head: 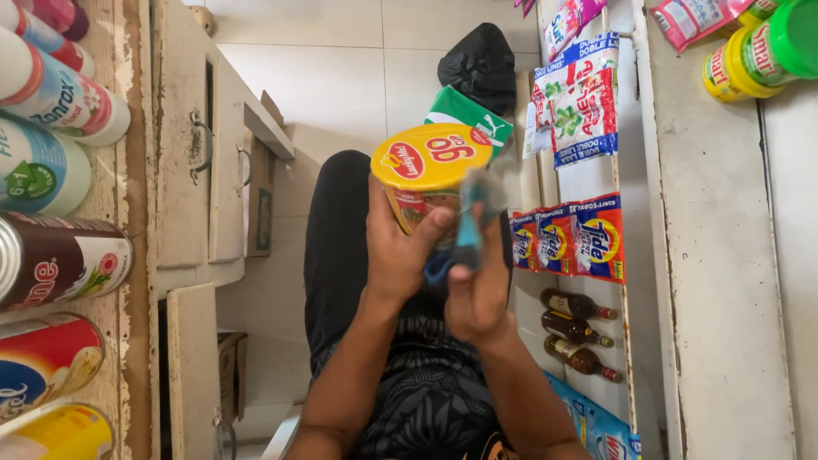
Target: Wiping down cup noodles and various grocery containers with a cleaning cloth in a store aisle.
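**Cup in left hand, cloth in right**

Left hand (399,247) is gripping a yellow-lidded noodle cup (430,170) at its side, fingers wrapped round, thumb lying across the front; cup is being held up mid-frame over the lap. Right hand (477,290) is pinching a blue cloth (470,226) against the cup's right side; cloth is blurred. Sachet strips (569,234) are hanging on the right, cans (51,255) sitting on the left shelf.

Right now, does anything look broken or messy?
The wooden cabinet on the left looks worn: its paint is peeling and stained along the edges. The noodle cup in the left hand looks intact, and the cloth in the right hand is blurred.
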